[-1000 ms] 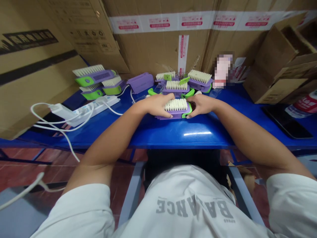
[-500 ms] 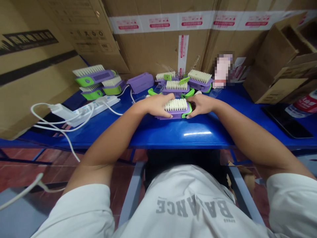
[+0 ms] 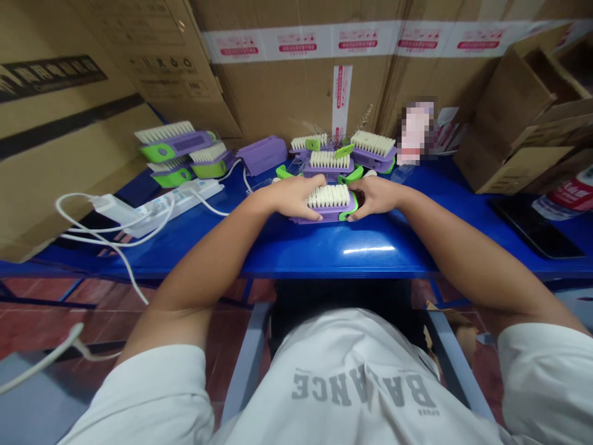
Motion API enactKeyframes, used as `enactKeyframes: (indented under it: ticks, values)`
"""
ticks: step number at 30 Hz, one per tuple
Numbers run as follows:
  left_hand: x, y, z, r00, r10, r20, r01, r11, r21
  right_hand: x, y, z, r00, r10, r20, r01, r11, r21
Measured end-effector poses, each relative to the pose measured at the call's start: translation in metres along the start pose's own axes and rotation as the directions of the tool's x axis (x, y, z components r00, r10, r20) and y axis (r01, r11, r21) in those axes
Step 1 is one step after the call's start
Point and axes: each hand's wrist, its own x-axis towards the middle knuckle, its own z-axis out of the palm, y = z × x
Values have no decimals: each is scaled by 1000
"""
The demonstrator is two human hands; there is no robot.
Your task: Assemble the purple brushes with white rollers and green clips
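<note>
You have even, fairly bright indoor light, white glare [image 3: 369, 251] on the blue table [image 3: 296, 262], faint shadows under your left hand [image 3: 294, 196] and right hand [image 3: 375, 196], and bowed frame edges.

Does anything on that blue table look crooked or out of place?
Yes: at the far left, a white-bristled purple-and-green plastic brush sits tilted on a similar brush beneath it, so that pile looks haphazardly stacked.
</note>
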Motion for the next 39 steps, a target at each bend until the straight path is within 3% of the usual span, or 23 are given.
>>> enactKeyframes:
  ticks: [30,39]
  values:
    - [0,-1,-1,1000,-5,9,5,1000,1,0,-4,0,997,67,31,-67,998,-15]
    - [1,-3,2,1000,2,1,-2,1000,-2,0,1,2,1000,25,4,-25,1000,-13]
